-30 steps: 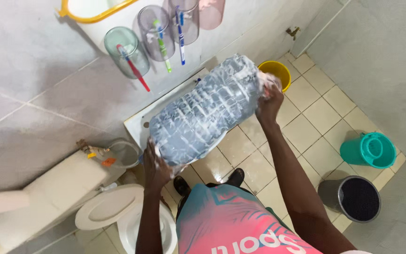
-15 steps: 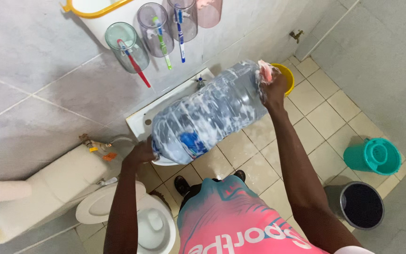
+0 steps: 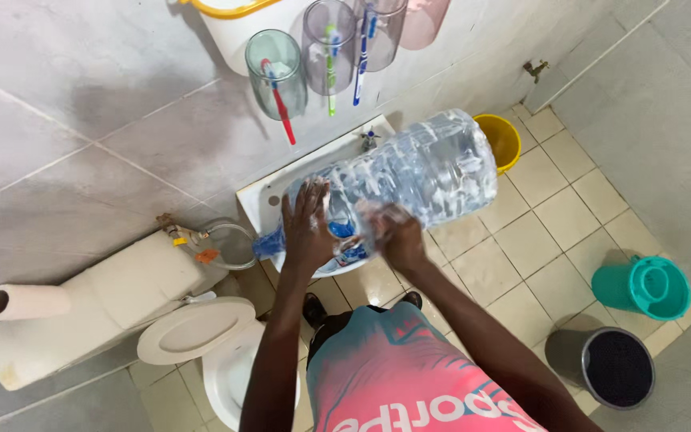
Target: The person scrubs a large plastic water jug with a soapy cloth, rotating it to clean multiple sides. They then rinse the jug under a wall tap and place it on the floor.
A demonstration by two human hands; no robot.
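A large clear plastic water bottle (image 3: pixel 425 172) with a blue cap lies on its side over the white sink (image 3: pixel 269 196), neck pointing left. My left hand (image 3: pixel 307 224) is spread flat on the bottle's shoulder near the neck. My right hand (image 3: pixel 393 232), soapy with foam, presses on the bottle's side just to the right. Both hands rest on the bottle's near face.
A tap (image 3: pixel 369 140) sits at the sink's back. Cups with toothbrushes (image 3: pixel 277 76) hang on the wall above. A white toilet (image 3: pixel 193 336) with a paper roll (image 3: pixel 25 302) stands left. A yellow bucket (image 3: pixel 501 140), teal jug (image 3: pixel 645 288) and grey bin (image 3: pixel 605 364) stand on the tiled floor.
The bottle has shifted right and lower over the sink. My right hand has left the bottle's base and moved to its middle; my left hand has moved up onto its shoulder.
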